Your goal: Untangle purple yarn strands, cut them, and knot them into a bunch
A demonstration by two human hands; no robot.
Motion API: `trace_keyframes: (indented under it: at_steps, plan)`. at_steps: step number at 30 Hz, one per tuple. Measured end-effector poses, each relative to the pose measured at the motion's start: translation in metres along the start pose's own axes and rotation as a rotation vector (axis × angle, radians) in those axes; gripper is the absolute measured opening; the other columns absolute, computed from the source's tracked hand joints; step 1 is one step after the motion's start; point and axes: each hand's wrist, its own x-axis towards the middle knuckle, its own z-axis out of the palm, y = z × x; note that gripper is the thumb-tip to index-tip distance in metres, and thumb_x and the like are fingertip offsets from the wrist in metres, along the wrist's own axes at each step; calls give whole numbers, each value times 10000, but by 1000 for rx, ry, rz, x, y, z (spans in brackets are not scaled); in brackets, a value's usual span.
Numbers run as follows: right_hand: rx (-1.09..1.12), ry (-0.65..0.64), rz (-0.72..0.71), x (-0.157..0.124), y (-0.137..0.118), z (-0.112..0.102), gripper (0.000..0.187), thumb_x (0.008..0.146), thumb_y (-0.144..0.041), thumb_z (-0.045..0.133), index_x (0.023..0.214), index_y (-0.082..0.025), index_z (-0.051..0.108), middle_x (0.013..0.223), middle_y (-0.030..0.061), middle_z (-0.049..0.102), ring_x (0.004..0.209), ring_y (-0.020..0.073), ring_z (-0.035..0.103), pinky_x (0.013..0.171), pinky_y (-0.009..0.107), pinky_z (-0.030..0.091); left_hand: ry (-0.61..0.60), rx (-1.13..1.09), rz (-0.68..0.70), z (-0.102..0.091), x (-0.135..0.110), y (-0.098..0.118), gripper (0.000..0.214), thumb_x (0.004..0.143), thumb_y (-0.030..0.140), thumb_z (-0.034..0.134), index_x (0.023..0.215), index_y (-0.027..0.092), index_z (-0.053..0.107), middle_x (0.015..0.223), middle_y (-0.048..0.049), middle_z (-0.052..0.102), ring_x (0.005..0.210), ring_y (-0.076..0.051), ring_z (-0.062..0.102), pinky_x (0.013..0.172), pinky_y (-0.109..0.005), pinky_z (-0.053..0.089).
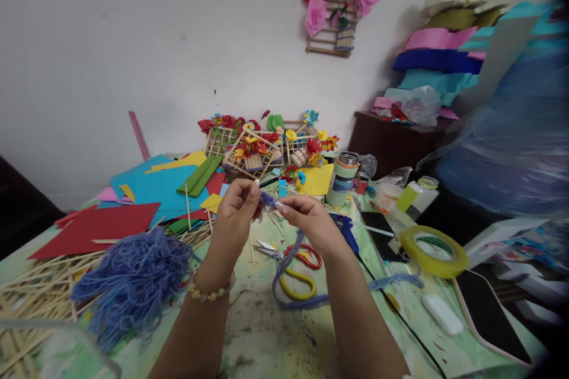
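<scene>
My left hand (236,216) is closed in a pinch on blue-purple yarn (267,198), held up over the middle of the table. From the other side, my right hand (311,219) grips the same yarn between thumb and fingers. A loose length hangs below, loops to the left and runs under my right forearm toward the tape roll. Beneath my hands lie scissors (306,256) with a red handle loop and a yellow one, blades pointing left. A large tangled heap of blue-purple yarn (137,278) rests left of my beaded wrist.
Thin wooden sticks (40,284) and coloured paper sheets (102,228) cover the left side. Stick frames with paper flowers (253,151) stand at the back. To the right are a thermos (342,180), a blue glue gun (345,231), yellow tape (411,251) and a phone (491,314).
</scene>
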Motion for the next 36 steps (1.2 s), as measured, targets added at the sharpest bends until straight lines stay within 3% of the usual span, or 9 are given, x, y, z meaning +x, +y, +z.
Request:
trace_keyframes:
  at_steps: [5,9,12,14,16,18,22,27,36]
  plan:
    - [51,116,-24,2,1,-4,284,683,-445,731,769,-178,688,609,-32,506,536,73,353,511,218,264,17,-120,-62,-8,9,-3,251,765,387,683,789,187,533,596,39,504,487,-78,441,430,-179,338]
    - [26,125,-50,2,0,-8,269,694,-435,728,781,-183,697,630,-24,527,550,77,370,519,217,276,40,59,102,-11,8,0,274,856,456,541,954,201,558,720,2,561,602,-103,519,526,-200,402]
    - [-40,80,-55,0,-2,-9,256,718,-437,708,794,-193,703,669,-11,572,590,96,434,557,227,326,-199,388,235,-9,1,4,471,768,387,682,1193,254,527,1125,-73,579,939,-177,581,751,-266,472]
    - [-83,31,-81,-2,-4,-8,262,730,-450,694,788,-195,703,728,5,614,657,123,498,620,248,378,-364,567,309,-5,-4,7,527,733,319,728,1224,279,541,1248,-80,545,1088,-216,543,876,-309,456]
    - [-130,-7,-105,-4,-6,-9,282,747,-466,668,758,-185,693,730,11,615,680,134,515,645,259,394,-424,647,389,-2,-5,7,382,778,273,686,1152,266,609,1158,-69,621,1074,-205,565,910,-309,448]
    - [-198,-30,-106,-6,-8,-9,312,771,-474,633,731,-167,674,654,2,560,626,121,476,592,245,371,-397,657,469,0,-5,5,229,828,232,626,1053,236,664,1011,-60,689,975,-184,617,865,-290,473]
    - [-307,-33,-113,-8,-11,-10,340,805,-461,572,698,-144,635,572,-13,471,549,101,403,524,230,316,-324,667,538,-3,-2,5,140,842,201,604,941,194,702,885,-56,723,830,-165,656,758,-258,503]
    - [-330,83,-156,-6,-12,-12,312,813,-432,554,686,-150,596,586,-10,481,571,107,418,552,235,319,-275,679,475,-13,1,10,95,803,195,650,871,181,715,819,-40,725,770,-149,656,710,-221,495]
    - [-321,92,-182,-8,-12,-19,325,855,-393,529,632,-157,532,579,-25,442,563,93,376,544,230,288,-231,591,287,-22,3,11,103,780,275,683,842,197,709,746,-7,683,621,-108,600,557,-194,470]
